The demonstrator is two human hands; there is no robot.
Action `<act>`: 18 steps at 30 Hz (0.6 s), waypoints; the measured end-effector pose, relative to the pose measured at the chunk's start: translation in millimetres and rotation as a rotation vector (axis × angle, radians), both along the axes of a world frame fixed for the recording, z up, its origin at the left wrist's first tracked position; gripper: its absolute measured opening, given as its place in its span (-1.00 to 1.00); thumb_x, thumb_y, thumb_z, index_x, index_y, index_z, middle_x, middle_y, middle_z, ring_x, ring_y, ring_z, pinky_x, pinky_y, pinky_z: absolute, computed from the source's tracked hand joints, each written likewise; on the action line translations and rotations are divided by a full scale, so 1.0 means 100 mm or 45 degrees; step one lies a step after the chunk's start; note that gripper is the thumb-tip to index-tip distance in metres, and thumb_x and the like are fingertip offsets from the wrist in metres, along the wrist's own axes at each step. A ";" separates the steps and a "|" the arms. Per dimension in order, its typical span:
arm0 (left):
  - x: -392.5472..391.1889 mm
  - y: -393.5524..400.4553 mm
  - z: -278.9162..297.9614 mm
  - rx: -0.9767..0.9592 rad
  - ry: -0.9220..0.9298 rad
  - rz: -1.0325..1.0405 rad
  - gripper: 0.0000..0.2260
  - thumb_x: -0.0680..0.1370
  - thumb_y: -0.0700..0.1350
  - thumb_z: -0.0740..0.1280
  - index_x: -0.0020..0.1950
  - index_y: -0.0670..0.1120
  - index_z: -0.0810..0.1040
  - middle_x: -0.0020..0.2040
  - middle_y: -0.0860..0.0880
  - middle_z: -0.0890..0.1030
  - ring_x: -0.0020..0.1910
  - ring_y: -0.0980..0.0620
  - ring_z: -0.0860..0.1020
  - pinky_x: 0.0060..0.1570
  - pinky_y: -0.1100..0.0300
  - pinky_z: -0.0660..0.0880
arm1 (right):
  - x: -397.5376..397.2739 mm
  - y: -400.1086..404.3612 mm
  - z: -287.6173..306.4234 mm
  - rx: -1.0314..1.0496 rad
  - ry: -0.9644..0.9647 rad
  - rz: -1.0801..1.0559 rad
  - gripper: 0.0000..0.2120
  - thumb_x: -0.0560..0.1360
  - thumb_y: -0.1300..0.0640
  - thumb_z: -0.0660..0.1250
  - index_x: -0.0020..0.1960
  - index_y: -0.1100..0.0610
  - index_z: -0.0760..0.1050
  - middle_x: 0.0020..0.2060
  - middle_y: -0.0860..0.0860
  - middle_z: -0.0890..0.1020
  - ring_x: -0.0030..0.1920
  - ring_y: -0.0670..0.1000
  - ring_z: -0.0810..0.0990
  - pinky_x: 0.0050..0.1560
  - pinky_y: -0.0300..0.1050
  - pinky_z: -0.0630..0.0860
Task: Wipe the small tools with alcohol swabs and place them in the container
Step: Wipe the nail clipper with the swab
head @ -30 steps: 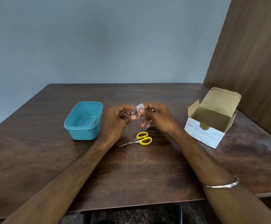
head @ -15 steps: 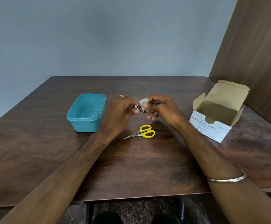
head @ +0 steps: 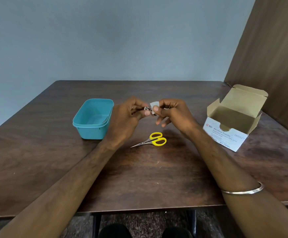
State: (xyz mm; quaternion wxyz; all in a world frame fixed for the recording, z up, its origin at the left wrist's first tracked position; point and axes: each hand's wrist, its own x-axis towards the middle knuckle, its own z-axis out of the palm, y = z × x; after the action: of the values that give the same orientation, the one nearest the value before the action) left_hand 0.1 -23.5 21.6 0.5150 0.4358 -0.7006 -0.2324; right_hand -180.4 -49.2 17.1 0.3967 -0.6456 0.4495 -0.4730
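Fingers [head: 136,104] of the left hand [head: 124,121] curl round a small metal tool [head: 147,109], pinching it between thumb and fingertips just above the middle of the frame; only its shiny end shows, so what kind of tool it is cannot be told for sure. Fingers of the right hand [head: 172,114] pinch a small white swab [head: 154,104] between thumb and forefinger, and the swab touches the tool's exposed end. The other right fingers hang loosely curled below, holding nothing. Both hands are raised a little over the bench [head: 148,177] and meet at the tool.

Left of the hands, in the middle left of the frame, stands a teal container [head: 92,130], open at the top, just beside the left wrist. Something thin and pale leans against its inner right wall, too unclear to name. Below the hands, near the centre, lie scissors [head: 152,140] with yellow handles, flat on the bench, their closed blades pointing toward the lower left. At the middle right sits a cardboard box [head: 225,134] with its lid flaps open, printed "Alcohol Swabs" on the front; its inside is in shadow. A metal bangle [head: 244,190] circles the right forearm at the lower right. Two dark shoes [head: 114,231] show under the bench edge at the bottom.
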 end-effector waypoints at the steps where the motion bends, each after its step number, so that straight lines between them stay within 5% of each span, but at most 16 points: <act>1: -0.01 0.00 -0.01 -0.006 0.011 -0.002 -0.89 0.49 -0.24 0.46 -0.02 -0.10 0.61 -0.14 0.18 0.64 -0.14 0.35 0.62 -0.15 0.50 0.49 | 0.00 0.00 0.00 0.001 -0.010 0.003 -0.88 0.55 0.22 0.40 -0.16 0.14 0.64 -0.26 0.05 0.68 -0.38 0.07 0.65 -0.37 -0.10 0.51; 7: 0.01 -0.04 -0.04 -0.062 0.033 0.020 -0.87 0.50 -0.23 0.46 0.03 -0.17 0.63 -0.10 0.07 0.68 -0.08 0.24 0.65 -0.11 0.38 0.57 | -0.01 0.00 0.00 -0.008 -0.026 0.023 -0.92 0.55 0.21 0.41 -0.10 0.14 0.67 -0.28 0.04 0.68 -0.39 0.05 0.61 -0.38 -0.11 0.52; 14: 0.04 -0.07 -0.06 -0.197 -0.207 0.094 -0.90 0.51 -0.19 0.45 0.00 -0.09 0.61 -0.19 0.24 0.58 -0.17 0.41 0.56 -0.21 0.50 0.45 | 0.00 0.00 0.00 -0.096 0.027 -0.064 -0.86 0.52 0.22 0.43 -0.19 0.06 0.65 -0.31 0.01 0.65 -0.42 0.03 0.57 -0.39 -0.13 0.50; 18: 0.04 -0.05 -0.05 -0.382 -0.466 0.214 -0.92 0.52 -0.16 0.43 -0.02 -0.13 0.61 -0.19 0.04 0.67 -0.26 0.16 0.56 -0.30 0.31 0.43 | 0.01 0.00 -0.01 -0.158 0.082 -0.123 -0.91 0.51 0.22 0.45 -0.18 0.15 0.65 -0.28 0.19 0.65 -0.44 0.01 0.55 -0.39 -0.11 0.51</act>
State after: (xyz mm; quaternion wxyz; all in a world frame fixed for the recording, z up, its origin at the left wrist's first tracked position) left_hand 4.2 -28.9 16.5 0.4560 0.4460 -0.7701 0.0006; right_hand -179.5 -49.7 16.1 0.3178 -0.6614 0.4625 -0.4975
